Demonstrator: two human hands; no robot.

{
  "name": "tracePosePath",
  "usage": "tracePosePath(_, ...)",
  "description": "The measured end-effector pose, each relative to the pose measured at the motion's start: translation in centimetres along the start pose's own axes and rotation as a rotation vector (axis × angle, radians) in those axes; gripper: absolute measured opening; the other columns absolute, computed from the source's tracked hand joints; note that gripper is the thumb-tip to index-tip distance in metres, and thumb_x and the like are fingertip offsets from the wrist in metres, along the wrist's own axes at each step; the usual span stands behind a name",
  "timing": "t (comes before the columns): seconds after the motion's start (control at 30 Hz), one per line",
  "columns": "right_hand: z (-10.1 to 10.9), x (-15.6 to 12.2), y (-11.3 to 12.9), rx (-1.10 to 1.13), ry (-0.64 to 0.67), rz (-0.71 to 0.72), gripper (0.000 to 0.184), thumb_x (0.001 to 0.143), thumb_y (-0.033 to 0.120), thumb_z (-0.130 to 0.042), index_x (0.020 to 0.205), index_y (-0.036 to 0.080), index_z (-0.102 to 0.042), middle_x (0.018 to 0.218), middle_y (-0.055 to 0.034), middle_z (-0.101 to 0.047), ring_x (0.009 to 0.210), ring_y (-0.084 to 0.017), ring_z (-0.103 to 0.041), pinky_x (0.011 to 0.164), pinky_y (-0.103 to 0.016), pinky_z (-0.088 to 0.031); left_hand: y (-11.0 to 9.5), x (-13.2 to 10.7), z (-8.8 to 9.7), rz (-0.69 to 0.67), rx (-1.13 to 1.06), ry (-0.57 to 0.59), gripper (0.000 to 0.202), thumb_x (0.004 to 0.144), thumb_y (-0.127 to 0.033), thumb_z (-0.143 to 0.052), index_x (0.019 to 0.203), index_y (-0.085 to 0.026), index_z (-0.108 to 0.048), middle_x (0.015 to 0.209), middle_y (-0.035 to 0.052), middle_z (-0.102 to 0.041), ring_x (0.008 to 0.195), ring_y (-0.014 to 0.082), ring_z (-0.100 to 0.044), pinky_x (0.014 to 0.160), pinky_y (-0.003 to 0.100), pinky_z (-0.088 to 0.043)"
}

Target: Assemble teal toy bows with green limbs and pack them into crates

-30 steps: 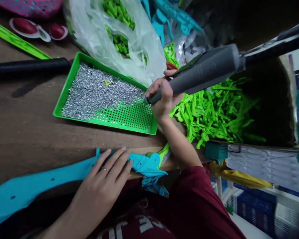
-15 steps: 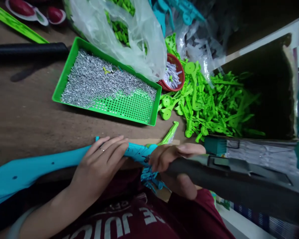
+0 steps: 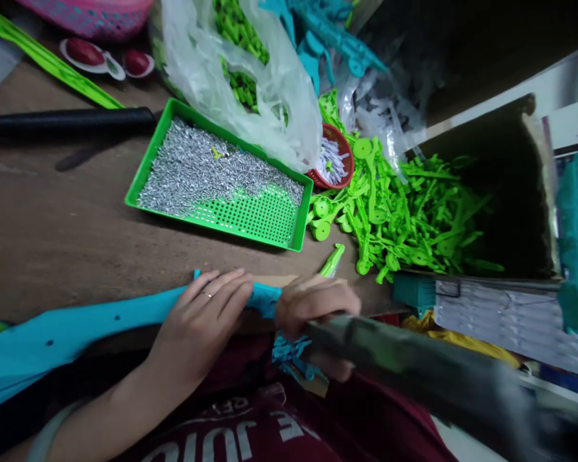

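Right hand (image 3: 313, 305) hid the tool's tip

The right hand was closed around a long, dark tool (image 3: 390, 359), probably a power screwdriver, its back end lost in motion blur at lower right. That hand also covered the right end of a turquoise plastic part (image 3: 106, 321); the picture's left edge cut off the other. The part lay along the near edge of the brown table (image 3: 77, 256), smooth, broadening leftward, with two small dark holes. The left hand (image 3: 197, 340) lay across it, fingers extended, thumb unseen, so whether it gripped could not be told. Beyond sat a green tray (image 3: 264, 215) of silvery fasteners (image 3: 192, 167).
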State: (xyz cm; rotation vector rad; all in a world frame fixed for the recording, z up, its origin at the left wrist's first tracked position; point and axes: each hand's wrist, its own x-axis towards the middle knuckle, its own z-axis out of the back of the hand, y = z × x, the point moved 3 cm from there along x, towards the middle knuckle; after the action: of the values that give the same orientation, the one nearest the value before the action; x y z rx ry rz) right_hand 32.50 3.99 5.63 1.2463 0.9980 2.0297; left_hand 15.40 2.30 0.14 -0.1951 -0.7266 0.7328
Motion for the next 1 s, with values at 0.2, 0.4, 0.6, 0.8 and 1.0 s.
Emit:
tracePosePath(0.2, 5.8, 9.0, -4.9, -0.088, -0.708, 0.109, 0.036, 0.085, 0.055, -0.059, 0.112, 0.032, -0.054, 0.054, 0.0108, -0.042, 0.038, -0.012, -0.045, 0.041, -0.025, -0.044, -1.4, 0.6, -0.6, 0.023, 0.021, -0.012, 0.023, 0.095, -0.005, -0.052, 0.112, -0.008, -0.067, 0.125, 0.0149, -0.069, 0.118, 0.0297, -0.064, 0.100, 0.049, -0.048)
tracePosePath(0.4, 5.9, 11.3, -10.2, -0.215, -0.672, 0.044, 0.042, 0.091, 0.065, -0.045, 0.101, 0.026, -0.054, 0.058, 0.0086, -0.032, 0.043, -0.009, -0.042, 0.047, -0.025, -0.043, -1.3, 0.2, -1.0, 0.010, -0.036, 0.004, 0.027, 0.095, -0.003, -0.050, 0.116, -0.006, -0.067, 0.133, 0.0184, -0.065, 0.126, 0.0323, -0.060, 0.103, 0.051, -0.050)
tracePosePath(0.6, 6.3, 10.8, -10.3, -0.171, -0.762, 0.044, 0.031, 0.087, 0.054, -0.051, 0.106, 0.029, -0.049, 0.056, 0.0097, -0.036, 0.040, -0.011, -0.043, 0.043, -0.026, -0.041, 0.1, 0.1, 1.9, -0.012, -0.009, 0.079, 0.028, 0.099, -0.019, -0.051, 0.119, -0.007, -0.067, 0.140, 0.0208, -0.059, 0.131, 0.0355, -0.056, 0.105, 0.056, -0.047)
tracePosePath(0.8, 6.1, 10.9, -10.4, -0.191, -0.744, 0.061, 0.044, 0.090, 0.062, -0.048, 0.123, 0.033, -0.050, 0.058, 0.0098, -0.037, 0.043, -0.011, -0.041, 0.045, -0.026, -0.040, 2.0, -2.1, 3.9, 0.028, 0.056, 0.109, 0.045, 0.102, -0.042, -0.044, 0.131, -0.013, -0.061, 0.147, 0.0161, -0.054, 0.128, 0.0339, -0.057, 0.101, 0.051, -0.049)
tracePosePath(1.0, 6.5, 11.4, -10.7, -0.321, -0.704, 0.008, 0.053, 0.091, 0.071, -0.037, 0.120, 0.029, -0.051, 0.059, 0.0092, -0.035, 0.043, -0.011, -0.044, 0.047, -0.026, -0.041, 2.1, -3.2, 3.3, 0.020, 0.111, 0.110, 0.051, 0.099, -0.046, -0.049, 0.136, -0.011, -0.059, 0.148, 0.0157, -0.053, 0.116, 0.0329, -0.063, 0.095, 0.050, -0.053)
